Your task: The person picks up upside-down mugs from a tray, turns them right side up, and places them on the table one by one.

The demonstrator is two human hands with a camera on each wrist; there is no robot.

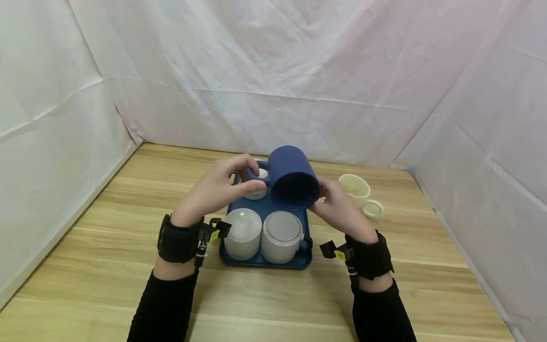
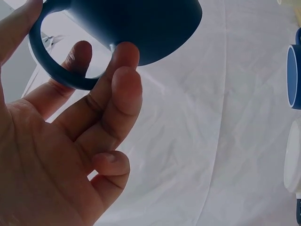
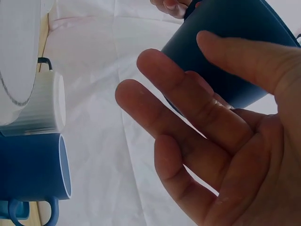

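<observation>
Navy mug [image 1: 294, 178], navy tray [image 1: 265, 259], cream cup [image 1: 358, 190], white ribbed cups [image 1: 282, 236].

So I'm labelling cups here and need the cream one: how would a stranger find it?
Start at the blue tray in the middle of the wooden table. Look right of it, past the right hand, to the cream mug standing alone on the bare wood. It is the only cup off the tray, upright, with its handle toward the person.
</observation>
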